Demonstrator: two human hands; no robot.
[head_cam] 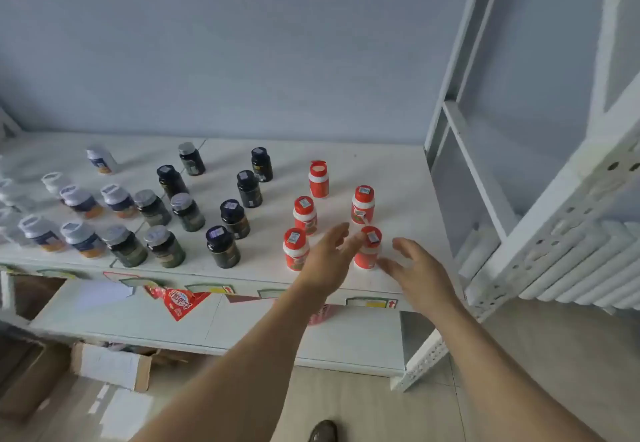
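While open, hands point(329, 261) point(420, 275) beside red bottle point(367, 258)

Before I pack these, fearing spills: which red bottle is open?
The rearmost red bottle, alone at the back: its flip lid stands up; the other four are capped.

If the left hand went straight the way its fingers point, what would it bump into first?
Probably the front-right red bottle. The left hand points up and to the right, and its fingertips look very near the bottle's cap. One view cannot show whether they touch.
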